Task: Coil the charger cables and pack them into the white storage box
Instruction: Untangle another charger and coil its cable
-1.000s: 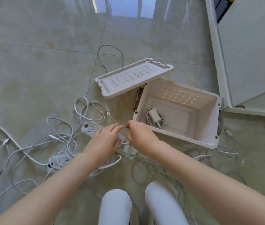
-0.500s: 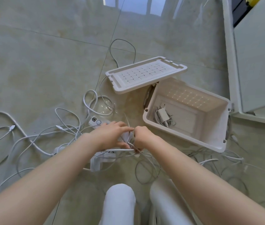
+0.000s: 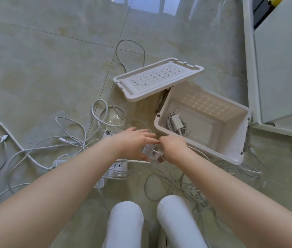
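Note:
The white storage box (image 3: pixel 234 154) stands open on the floor with one coiled charger and cable (image 3: pixel 176 123) lying inside. Its lid (image 3: pixel 157 78) leans on the box's far left corner. Just in front of the box's near left corner, my left hand (image 3: pixel 134 144) and my right hand (image 3: pixel 173 148) meet over a white charger block (image 3: pixel 150 152) with thin cable. My left hand's fingers wrap around the block; my right hand pinches the cable beside it. Loose white cables (image 3: pixel 39 149) sprawl over the floor on the left.
A white power strip (image 3: pixel 118 170) lies under my left forearm, with a second one (image 3: pixel 109 133) behind my left hand. More tangled cables (image 3: pixel 191 190) lie near my knees (image 3: pixel 125 224) and to the right of the box. A white cabinet (image 3: pixel 281 68) stands at the right.
Both hands have lifted a little and shifted toward the box's near corner, still together on the charger block. The view has tilted slightly.

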